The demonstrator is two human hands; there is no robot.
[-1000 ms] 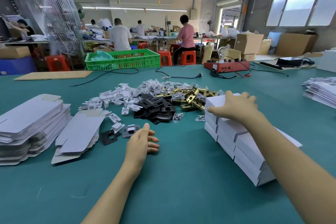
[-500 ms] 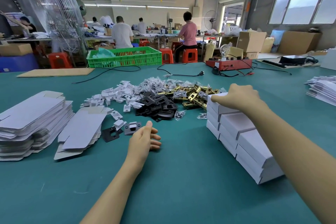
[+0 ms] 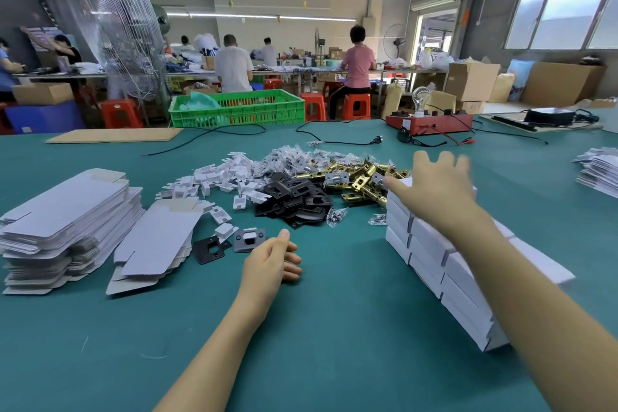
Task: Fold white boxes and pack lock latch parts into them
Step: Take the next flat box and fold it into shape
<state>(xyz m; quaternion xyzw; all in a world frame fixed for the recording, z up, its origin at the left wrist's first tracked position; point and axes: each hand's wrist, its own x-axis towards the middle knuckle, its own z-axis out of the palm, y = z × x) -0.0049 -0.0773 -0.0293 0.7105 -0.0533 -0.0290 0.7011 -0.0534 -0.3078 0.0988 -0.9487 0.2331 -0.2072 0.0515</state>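
Hovering over our stacked white boxes [image 3: 431,244], right hand [image 3: 434,187] blurred, fingers spread, gripping nothing; left hand [image 3: 267,261] resting loosely open on the table [image 3: 334,344], near the latch parts [image 3: 354,177]. Risk, we judge: a careless sweep topples the stack.

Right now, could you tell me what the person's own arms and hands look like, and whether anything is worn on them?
Both forearms are bare as far as the frame shows: no sleeves, gloves, watch or rings visible. The left hand is sharp; the right hand is motion-blurred, so small details there cannot be told.
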